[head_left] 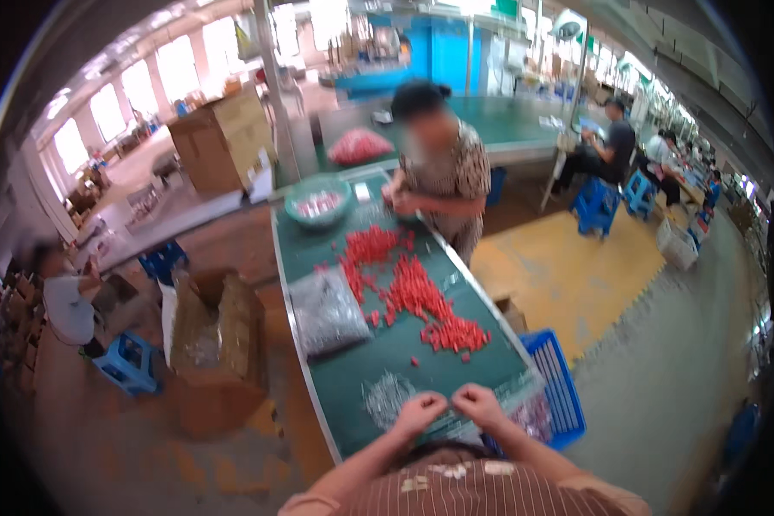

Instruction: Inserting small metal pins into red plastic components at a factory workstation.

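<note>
Both of my hands are held close together over the near end of a green-topped table (pixel 327 391). My left hand (pixel 421 411) is closed with its fingertips pinched; whatever is in them is too small to make out. Facing it, my right hand (pixel 480 404) is closed the same way, a narrow gap between the two. Just left of my left hand lies a loose pile of thin clear pieces (pixel 387 398). Beyond my hands, small red pieces (pixel 417 288) are heaped along the table, with a stray one nearer to me.
A clear plastic bag of grey pieces (pixel 328 310) lies at the table's left edge. Farther off stands a green basin (pixel 320 206). A co-worker (pixel 447 172) leans at the far right side. A blue crate (pixel 559 387) adjoins the right edge; an open carton (pixel 219 335) stands left.
</note>
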